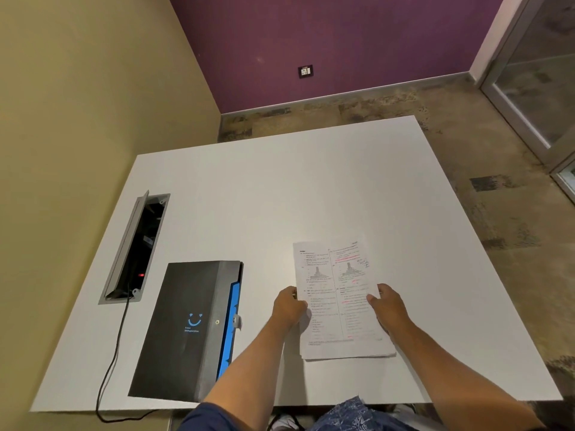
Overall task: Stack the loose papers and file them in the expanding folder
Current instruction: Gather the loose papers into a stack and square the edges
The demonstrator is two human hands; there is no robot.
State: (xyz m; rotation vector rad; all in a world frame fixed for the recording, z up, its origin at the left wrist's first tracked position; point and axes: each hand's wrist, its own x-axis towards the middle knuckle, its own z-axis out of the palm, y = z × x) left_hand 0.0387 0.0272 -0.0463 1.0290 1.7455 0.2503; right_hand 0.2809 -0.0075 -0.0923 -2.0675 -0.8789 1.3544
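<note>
A stack of printed papers (337, 293) with red marks is held upright-tilted over the white table (280, 188), its lower edge near the tabletop. My left hand (289, 306) grips the stack's left edge and my right hand (387, 303) grips its right edge. The black expanding folder (183, 328) with blue inner pockets and a smile logo lies flat to the left of my left arm, its flap closed over the top.
An open cable box (137, 247) is set into the table at the left, with a black cable (116, 346) running off the front edge. Olive wall at left, purple wall behind, glass door at right.
</note>
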